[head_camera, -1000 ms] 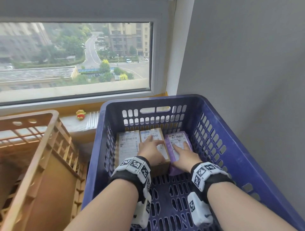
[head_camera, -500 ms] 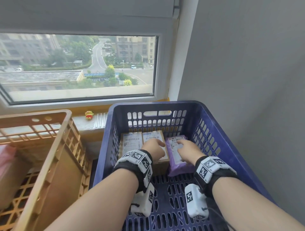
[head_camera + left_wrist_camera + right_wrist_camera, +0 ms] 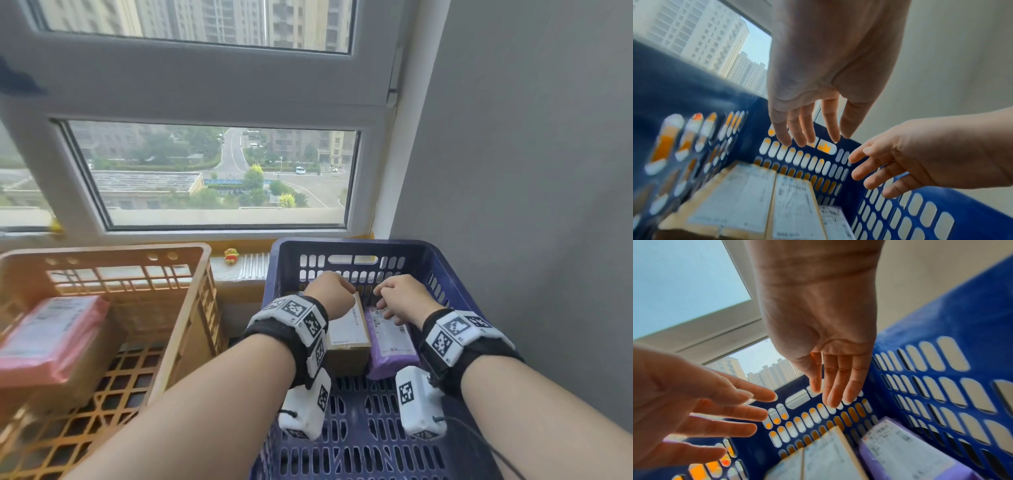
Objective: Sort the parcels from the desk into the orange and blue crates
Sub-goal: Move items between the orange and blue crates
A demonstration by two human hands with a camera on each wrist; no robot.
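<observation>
Both hands hang above the parcels in the blue crate (image 3: pixel 455 274), touching nothing. The left hand (image 3: pixel 330 296) has its fingers (image 3: pixel 807 128) loose and nearly straight, slightly spread; the right hand (image 3: pixel 402 299) likewise, fingers (image 3: pixel 835 386) relaxed and close together, palm down. Neither holds anything.

Below the left hand lie two brown cardboard parcels (image 3: pixel 748 199) side by side, labels up, set against the crate's far wall. Below and just beside the right hand lies a purple parcel (image 3: pixel 390 342), touching the right-hand cardboard box. The slotted far wall of the crate stands just beyond the fingertips; the grey wall (image 3: pixel 531 171) rises close to the right of the right hand.

Well to the left of the left hand sits the orange crate (image 3: pixel 191 308), with a pink parcel (image 3: pixel 51 335) resting on a brown box inside. Between the crates, on the sill beyond, stands a small yellow toy (image 3: pixel 231 256). The window (image 3: pixel 219 171) lies ahead.

Half a second ago both hands rested on the parcels, the left on the cardboard, the right on the purple one; they have since lifted clear, and the head has tilted up, taking in more window.

The wrist views show the palms and the gap beneath the fingers; the head view hides that, and hides most of the left cardboard box behind the left wrist. Only the head view shows the orange crate's contents.
</observation>
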